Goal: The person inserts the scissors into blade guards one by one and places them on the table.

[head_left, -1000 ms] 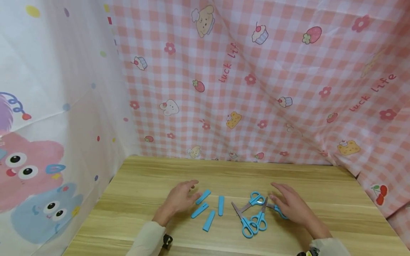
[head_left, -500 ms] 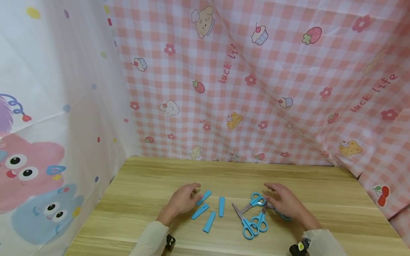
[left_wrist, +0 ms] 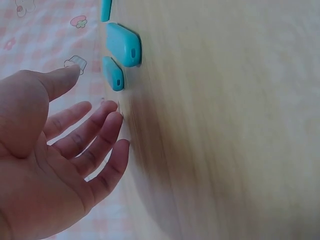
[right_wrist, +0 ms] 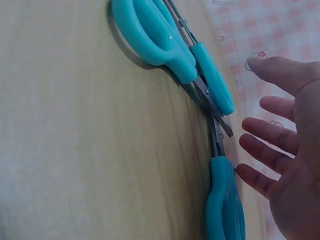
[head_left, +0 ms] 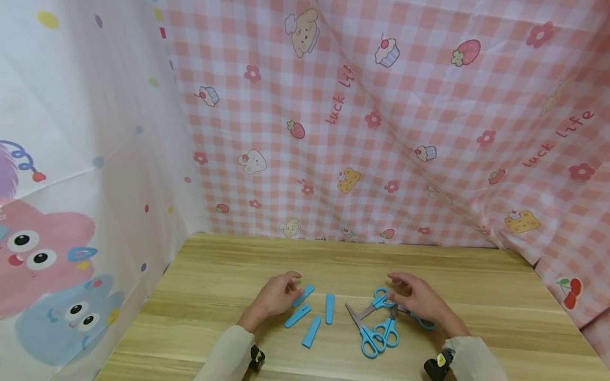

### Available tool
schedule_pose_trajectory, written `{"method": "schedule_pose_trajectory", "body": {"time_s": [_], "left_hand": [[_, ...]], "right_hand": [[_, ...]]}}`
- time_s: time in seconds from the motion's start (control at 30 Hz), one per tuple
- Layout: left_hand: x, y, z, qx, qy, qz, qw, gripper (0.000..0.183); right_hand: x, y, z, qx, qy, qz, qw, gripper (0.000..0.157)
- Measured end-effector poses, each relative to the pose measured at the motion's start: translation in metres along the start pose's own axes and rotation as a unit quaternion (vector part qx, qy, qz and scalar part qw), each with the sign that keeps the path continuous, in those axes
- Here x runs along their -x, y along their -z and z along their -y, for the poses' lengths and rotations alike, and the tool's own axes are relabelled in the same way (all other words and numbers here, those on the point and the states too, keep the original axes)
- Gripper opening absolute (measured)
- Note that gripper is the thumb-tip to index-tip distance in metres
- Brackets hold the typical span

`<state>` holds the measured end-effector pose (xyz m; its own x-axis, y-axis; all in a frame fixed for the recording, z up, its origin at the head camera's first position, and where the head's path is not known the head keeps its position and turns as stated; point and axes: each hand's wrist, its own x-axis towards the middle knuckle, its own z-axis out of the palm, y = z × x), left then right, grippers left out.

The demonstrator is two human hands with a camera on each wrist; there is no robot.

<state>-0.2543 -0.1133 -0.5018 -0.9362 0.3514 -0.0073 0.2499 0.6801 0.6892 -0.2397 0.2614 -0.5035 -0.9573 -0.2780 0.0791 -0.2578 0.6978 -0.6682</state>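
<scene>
r hand [head_left: 421,299] moved l twd far scissors [head_left: 379,302]; l hand [head_left: 275,296] shifted slightly r twd far cap [head_left: 307,292].

On the pink checked cloth [head_left: 405,100], the red writing [head_left: 556,139] at right reads "luck life" and, beside a fold, "luck lif".

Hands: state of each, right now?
Left hand: open, holding nothing, near the blue caps.
Right hand: open, holding nothing, near the scissors.
</scene>
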Motion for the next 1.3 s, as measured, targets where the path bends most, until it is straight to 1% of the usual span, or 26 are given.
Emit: {"method": "schedule_pose_trajectory", "body": {"time_s": [0.13, 0.23, 0.33, 0.53, 0.67, 0.7, 0.77, 0.93, 1.13, 1.3], "left_hand": [[-0.002, 0.0, 0.0, 0.011, 0.005, 0.006, 0.9999, 0.038], [-0.003, 0.0, -0.001, 0.02, 0.008, 0.01, 0.9997, 0.038], [-0.003, 0.0, -0.001, 0.024, 0.007, 0.012, 0.9996, 0.038], [-0.005, 0.0, 0.003, 0.03, 0.0, 0.004, 0.9995, 0.038], [-0.007, -0.002, 0.005, 0.037, 0.004, 0.004, 0.9993, 0.038], [-0.007, -0.002, 0.005, 0.039, 0.003, 0.005, 0.9992, 0.038], [-0.008, -0.003, 0.006, 0.047, 0.013, 0.008, 0.9987, 0.039], [-0.01, -0.003, 0.006, 0.064, 0.034, 0.011, 0.9973, 0.041], [-0.011, -0.004, 0.007, 0.064, 0.038, 0.012, 0.9972, 0.043], [-0.012, -0.004, 0.007, 0.071, 0.041, 0.007, 0.9966, 0.044]], "right_hand": [[-0.004, -0.001, -0.001, -0.026, -0.024, 0.011, 0.999, 0.053], [-0.006, -0.003, -0.001, -0.05, -0.033, 0.019, 0.998, 0.053], [-0.008, -0.004, 0.0, -0.069, -0.034, 0.026, 0.997, 0.052], [-0.012, -0.007, -0.004, -0.107, -0.033, 0.036, 0.993, 0.051], [-0.013, -0.009, -0.008, -0.129, -0.038, 0.04, 0.99, 0.049], [-0.014, -0.01, -0.008, -0.131, -0.041, 0.04, 0.99, 0.048], [-0.014, -0.011, -0.009, -0.138, -0.051, 0.041, 0.988, 0.047], [-0.016, -0.011, -0.008, -0.14, -0.067, 0.058, 0.986, 0.049], [-0.017, -0.01, -0.008, -0.134, -0.057, 0.091, 0.985, 0.05], [-0.019, -0.01, -0.009, -0.138, -0.061, 0.108, 0.983, 0.054]]}}
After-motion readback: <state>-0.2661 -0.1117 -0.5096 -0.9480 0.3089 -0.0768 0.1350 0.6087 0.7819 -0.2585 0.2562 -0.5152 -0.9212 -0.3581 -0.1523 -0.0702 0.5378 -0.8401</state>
